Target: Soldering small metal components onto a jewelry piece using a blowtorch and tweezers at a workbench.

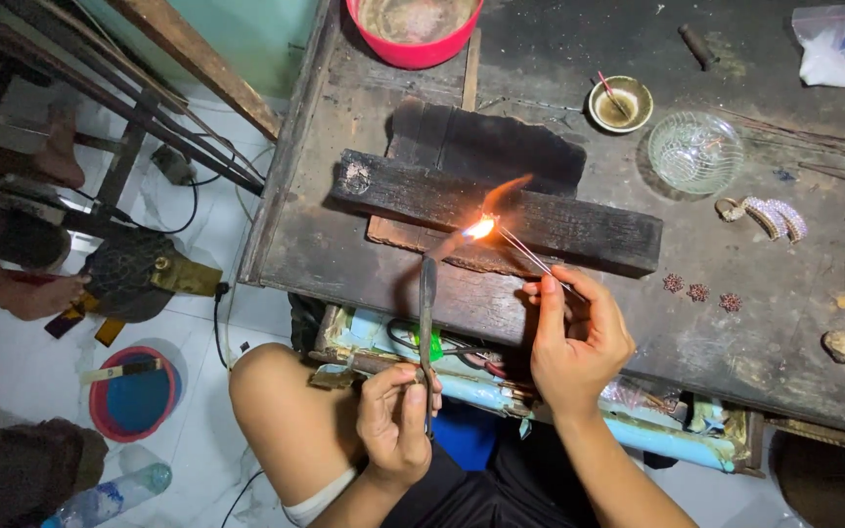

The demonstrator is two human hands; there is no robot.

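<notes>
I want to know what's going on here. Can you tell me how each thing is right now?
Left hand: gripping the torch.
Torch: lit, flame blowing at the tweezers' tip.
Right hand: pinching the tweezers.
Tweezers: tip in the flame, glowing.
Wood block: charred black.
Glass bowl: upright.
Red bowl: upright.

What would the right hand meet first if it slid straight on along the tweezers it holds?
Likely the charred wooden block: the right hand points its tweezers up-left to the flame over it, though height is unclear.
</notes>
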